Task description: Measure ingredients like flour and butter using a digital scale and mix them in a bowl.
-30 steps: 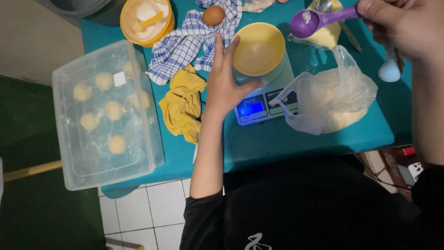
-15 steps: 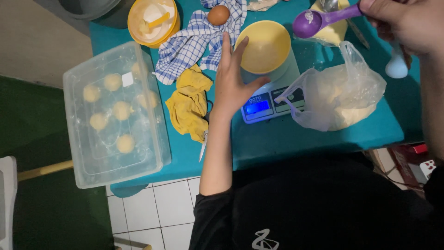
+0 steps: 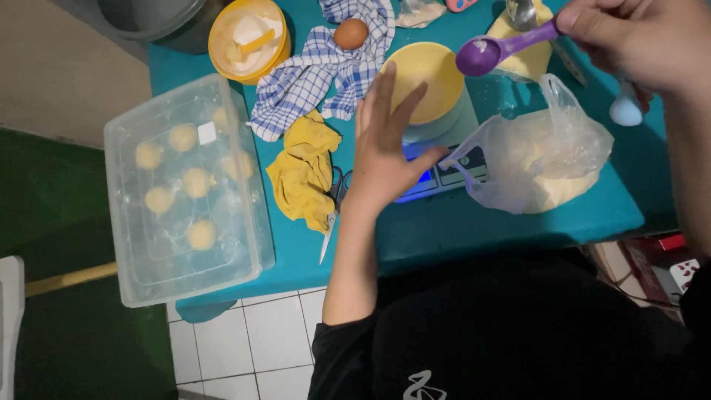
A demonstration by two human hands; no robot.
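Nearest, left hand (image 3: 385,152) spread flat, fingers apart, gripping nothing, laid over small digital kitchen scale (image 3: 444,167) with fingertips against rim of round yellow plastic bowl (image 3: 424,81) standing on it. Just left of wrist: crumpled yellow cloth (image 3: 302,170), scissors (image 3: 332,215) half hidden beside it. Right of hand: clear plastic bag of pale dough (image 3: 541,159). Farther off, right hand (image 3: 637,41) pinched shut on handle of purple plastic measuring spoon (image 3: 492,52), scoop hovering beside bowl's far rim, nearly empty. Likely step: weighing out a portion into bowl. Next move probably calls for steadying bowl, tipping spoon over its middle, watching display.
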